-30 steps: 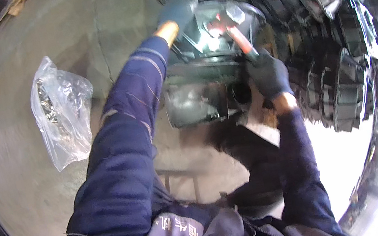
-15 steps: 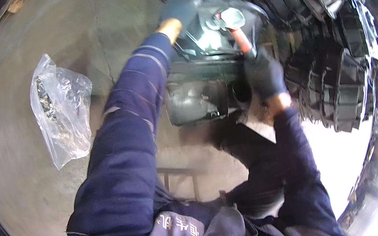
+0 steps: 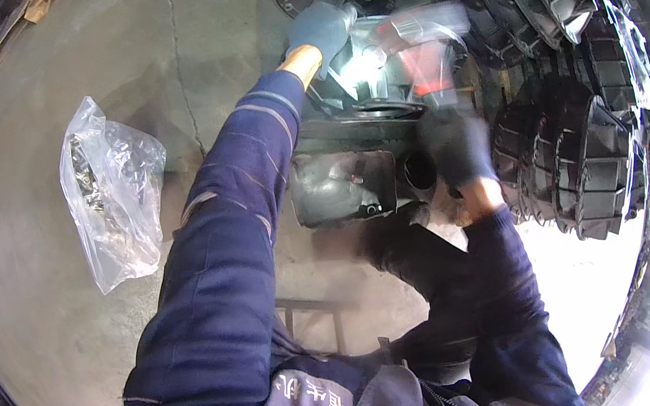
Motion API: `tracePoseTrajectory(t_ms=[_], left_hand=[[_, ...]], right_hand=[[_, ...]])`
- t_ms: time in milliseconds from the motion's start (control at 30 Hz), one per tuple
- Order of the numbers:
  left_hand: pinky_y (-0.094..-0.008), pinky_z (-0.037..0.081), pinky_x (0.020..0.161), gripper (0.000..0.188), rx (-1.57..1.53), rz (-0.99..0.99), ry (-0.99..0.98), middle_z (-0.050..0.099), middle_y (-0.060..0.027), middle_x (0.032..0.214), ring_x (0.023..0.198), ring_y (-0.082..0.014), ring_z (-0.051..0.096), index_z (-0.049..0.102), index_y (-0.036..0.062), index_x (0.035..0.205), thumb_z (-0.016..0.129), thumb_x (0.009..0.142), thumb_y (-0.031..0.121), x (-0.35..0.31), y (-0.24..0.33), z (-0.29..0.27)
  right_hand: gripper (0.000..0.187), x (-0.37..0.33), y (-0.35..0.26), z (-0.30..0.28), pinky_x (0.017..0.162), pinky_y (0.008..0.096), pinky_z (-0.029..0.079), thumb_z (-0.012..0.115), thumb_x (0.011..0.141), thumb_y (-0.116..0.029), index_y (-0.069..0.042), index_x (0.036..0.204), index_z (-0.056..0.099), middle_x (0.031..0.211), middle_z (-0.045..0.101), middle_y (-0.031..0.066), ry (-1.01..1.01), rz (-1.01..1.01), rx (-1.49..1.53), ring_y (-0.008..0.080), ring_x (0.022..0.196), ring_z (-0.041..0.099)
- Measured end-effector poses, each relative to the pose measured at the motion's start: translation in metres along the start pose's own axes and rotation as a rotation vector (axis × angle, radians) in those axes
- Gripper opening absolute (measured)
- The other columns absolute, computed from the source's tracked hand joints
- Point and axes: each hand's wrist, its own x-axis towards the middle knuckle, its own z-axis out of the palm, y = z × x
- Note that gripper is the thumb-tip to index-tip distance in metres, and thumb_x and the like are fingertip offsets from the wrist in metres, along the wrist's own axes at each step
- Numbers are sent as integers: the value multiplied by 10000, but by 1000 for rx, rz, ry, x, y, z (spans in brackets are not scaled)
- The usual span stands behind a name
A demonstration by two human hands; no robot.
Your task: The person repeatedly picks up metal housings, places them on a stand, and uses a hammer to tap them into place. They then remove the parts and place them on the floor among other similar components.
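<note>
Concrete floor [image 3: 216, 15] — stacked black castings [image 3: 566, 154] lined its right edge. One dark housing [image 3: 396, 88] stood beyond the metal tray [image 3: 332, 191]. Left hand [image 3: 320, 32], mine: curled at the housing's left edge, hold unclear. Right hand [image 3: 456, 148]: closed round a hammer [image 3: 430, 69], blurred. Step, I judged: striking — another blow called for steady bracing.

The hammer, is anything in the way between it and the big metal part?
Nothing that I can see stands between the blurry hammer and the metal part. The left grip is off by the part's upper left edge.
</note>
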Motion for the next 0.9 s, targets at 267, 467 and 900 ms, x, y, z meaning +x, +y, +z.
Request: tracePoseTrajectory(t_ms=[267, 467, 900], left_hand=[[-508, 526, 920, 560, 103, 13, 62, 711, -291, 1058, 989, -465, 686, 738, -42, 983, 441, 1044, 430, -6, 8, 6], [-506, 518, 970, 558, -19, -129, -80, 719, -260, 1128, 1095, -433, 682, 760, 11, 1065, 477, 1023, 489, 3, 5, 7], [-519, 522, 950, 560, 248, 90, -66, 715, -261, 1133, 1086, -432, 685, 756, 3, 1054, 456, 1031, 476, -2, 9, 7]], right_hand=[[92, 37, 105, 47, 669, 339, 596, 695, 922, -132, -89, 968, 763, 844, 754, 99, 22, 191, 1539, 218, 745, 734], [178, 18, 57, 6, 780, 304, 563, 615, 1001, -160, -66, 1133, 687, 1048, 725, 50, 184, 434, 1415, 133, 873, 682], [204, 49, 142, 18, 466, 307, 479, 668, 984, -241, -68, 896, 726, 796, 668, 40, 5, 452, 1654, 137, 601, 615]])
